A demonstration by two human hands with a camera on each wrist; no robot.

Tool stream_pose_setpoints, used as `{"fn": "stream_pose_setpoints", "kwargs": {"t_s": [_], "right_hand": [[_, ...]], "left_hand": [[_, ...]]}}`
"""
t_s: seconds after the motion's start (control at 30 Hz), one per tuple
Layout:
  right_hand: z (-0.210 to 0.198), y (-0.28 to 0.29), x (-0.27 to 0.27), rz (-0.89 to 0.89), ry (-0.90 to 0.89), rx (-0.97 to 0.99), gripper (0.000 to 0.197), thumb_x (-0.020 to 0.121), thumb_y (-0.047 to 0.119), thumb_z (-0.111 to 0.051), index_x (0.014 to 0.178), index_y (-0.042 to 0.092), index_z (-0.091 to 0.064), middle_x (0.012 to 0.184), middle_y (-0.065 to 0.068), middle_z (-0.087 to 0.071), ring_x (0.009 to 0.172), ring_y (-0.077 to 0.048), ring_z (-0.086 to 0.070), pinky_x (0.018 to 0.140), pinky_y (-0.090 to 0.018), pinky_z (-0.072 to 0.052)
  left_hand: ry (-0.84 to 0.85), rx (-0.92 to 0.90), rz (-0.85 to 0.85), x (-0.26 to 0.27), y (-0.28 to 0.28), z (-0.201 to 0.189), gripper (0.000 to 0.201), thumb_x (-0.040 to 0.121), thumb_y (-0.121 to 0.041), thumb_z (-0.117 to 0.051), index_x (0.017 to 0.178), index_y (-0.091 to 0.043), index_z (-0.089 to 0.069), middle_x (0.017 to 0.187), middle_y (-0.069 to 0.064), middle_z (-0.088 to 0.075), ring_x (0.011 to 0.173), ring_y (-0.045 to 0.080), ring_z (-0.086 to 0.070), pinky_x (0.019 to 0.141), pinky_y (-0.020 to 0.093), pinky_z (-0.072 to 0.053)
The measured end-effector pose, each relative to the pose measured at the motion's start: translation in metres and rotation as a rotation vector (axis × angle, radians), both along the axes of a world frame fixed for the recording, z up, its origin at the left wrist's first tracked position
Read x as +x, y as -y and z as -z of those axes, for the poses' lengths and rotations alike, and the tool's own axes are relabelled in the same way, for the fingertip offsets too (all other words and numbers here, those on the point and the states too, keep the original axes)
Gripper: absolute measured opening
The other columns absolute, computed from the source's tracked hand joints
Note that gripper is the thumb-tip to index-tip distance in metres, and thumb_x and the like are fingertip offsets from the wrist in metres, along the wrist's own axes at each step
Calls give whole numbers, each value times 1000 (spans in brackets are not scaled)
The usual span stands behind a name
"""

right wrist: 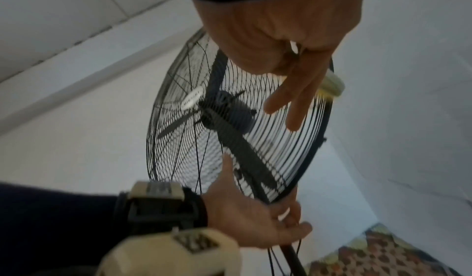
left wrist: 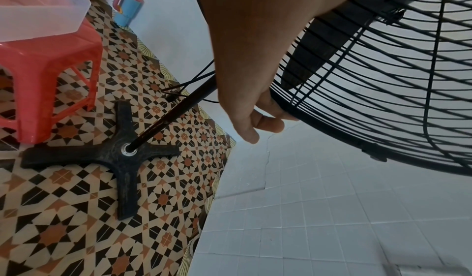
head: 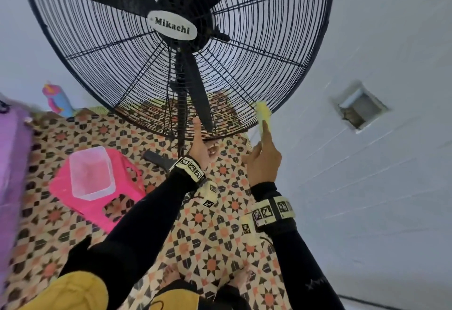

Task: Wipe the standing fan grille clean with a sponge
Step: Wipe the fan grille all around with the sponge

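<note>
A black wire fan grille (head: 117,48) with a white Mikachi badge (head: 172,28) stands on a black pole (head: 181,124). My left hand (head: 201,147) grips the bottom rim of the grille (left wrist: 288,108), fingers curled round it (right wrist: 283,217). My right hand (head: 265,160) holds a yellow sponge (head: 263,114) against the lower right rim of the grille; in the right wrist view the sponge (right wrist: 332,87) shows behind two straight fingers (right wrist: 293,106).
A pink stool (head: 117,199) carrying a clear plastic tub (head: 91,175) stands at the left on the patterned floor (head: 208,236). The fan's cross base (left wrist: 122,159) sits beside the stool. A pale tiled wall (head: 367,163) is close on the right. A blue and pink jug (head: 57,100) stands by the far wall.
</note>
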State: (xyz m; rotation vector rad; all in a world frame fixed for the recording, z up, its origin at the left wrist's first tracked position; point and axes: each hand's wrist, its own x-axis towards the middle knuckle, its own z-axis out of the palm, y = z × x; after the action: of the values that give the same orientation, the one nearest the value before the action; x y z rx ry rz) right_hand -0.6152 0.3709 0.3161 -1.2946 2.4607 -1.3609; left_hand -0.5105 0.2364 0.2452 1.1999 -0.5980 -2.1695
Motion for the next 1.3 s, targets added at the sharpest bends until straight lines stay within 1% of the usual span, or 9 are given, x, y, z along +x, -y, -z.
{"fn": "stream_pose_setpoints", "kwargs": {"t_s": [0.17,0.27,0.37,0.53,0.67,0.83,0.97,1.17,1.3], "right_hand": [[23,25,40,-127,-1,235,77,97,-4,-47,160,32,-22,151,-17,-47,112,-33,-63,99,-50,-54],[29,23,55,-350,-11,248,63,94,-8,-50,152,16,-45,99,-18,-68,76,-25,-58,83,-40,-54],[24,19,50,-247,-60,217,60,94,-3,-51,150,18,-48,79,-2,-60,63,-14,-46,68,-28,-45],[18,12,17,-5,-63,5,63,97,13,-35,156,36,-30,129,-11,-66,92,-28,-70,86,-42,-60],[29,12,29,-133,-106,126,71,95,-6,-47,157,28,-35,150,-17,-49,112,-25,-65,109,-38,-46],[33,6,25,-240,-187,161,73,85,-13,-56,148,23,-50,96,-14,-71,62,-12,-45,62,-25,-45],[15,-6,3,-35,-157,-56,61,98,2,-47,152,29,-42,100,-14,-71,66,-21,-59,64,-29,-52],[45,4,6,176,39,-225,47,106,42,-34,148,24,-46,82,-4,-71,63,-15,-67,61,-29,-57],[52,11,22,181,270,-262,45,108,34,-39,147,13,-45,98,-12,-73,59,-7,-71,49,-17,-53]], "left_hand": [[-5,-19,74,6,-4,-13,118,58,-109,-40,129,-19,-70,128,11,-71,108,29,-57,100,51,-46],[-36,-35,123,12,-5,-18,99,73,-101,-34,127,-24,-64,132,8,-65,125,28,-57,96,46,-47],[-23,-15,161,16,0,-10,120,58,-108,-44,133,-17,-64,140,12,-62,125,28,-55,96,45,-47],[19,3,142,15,12,10,129,46,-112,-48,142,-27,-62,139,7,-67,130,30,-55,106,49,-42],[22,-25,107,13,9,10,132,45,-111,-50,138,-19,-66,140,12,-65,113,29,-55,87,46,-49],[5,-40,101,13,-3,-13,125,55,-109,-39,139,-19,-64,130,11,-69,114,30,-56,89,47,-49],[-13,-49,102,14,-1,-8,122,57,-109,-38,139,-22,-65,126,7,-72,103,29,-51,109,54,-42],[28,-52,113,14,-1,-9,124,53,-110,-41,137,-22,-65,130,11,-72,111,32,-57,100,53,-46],[26,-72,145,20,1,-6,129,52,-111,-40,149,-27,-55,128,7,-73,113,30,-58,112,58,-38]]}}
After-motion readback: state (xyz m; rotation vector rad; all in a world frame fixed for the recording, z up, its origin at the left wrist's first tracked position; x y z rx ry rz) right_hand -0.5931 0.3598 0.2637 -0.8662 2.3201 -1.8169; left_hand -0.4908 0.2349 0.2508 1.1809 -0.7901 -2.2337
